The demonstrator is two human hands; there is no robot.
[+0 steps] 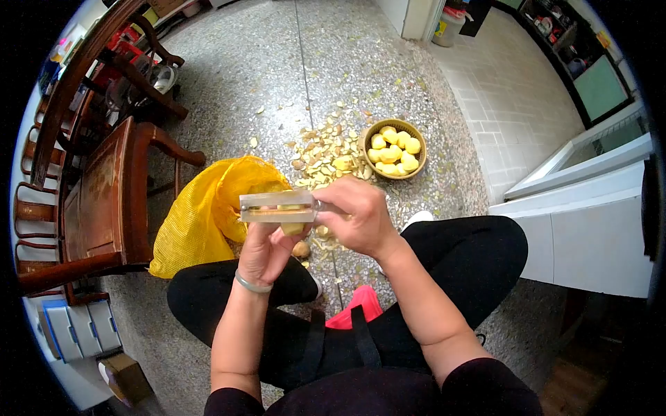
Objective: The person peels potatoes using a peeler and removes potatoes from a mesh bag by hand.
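My right hand is closed on the end of a flat, clear-and-metal blade tool, which looks like a peeler. Beneath the tool, my left hand, with a pale bangle at the wrist, holds a partly peeled potato. The tool covers part of the potato and some of my left fingers. Peelings lie scattered on the floor ahead. Beyond my right hand stands a round basket of peeled yellow potatoes. An unpeeled potato rests on the floor between my legs.
A yellow mesh sack lies open to the left, beside a wooden chair. White cabinets stand at the right. A bin is at the far right. Something pink lies between my legs.
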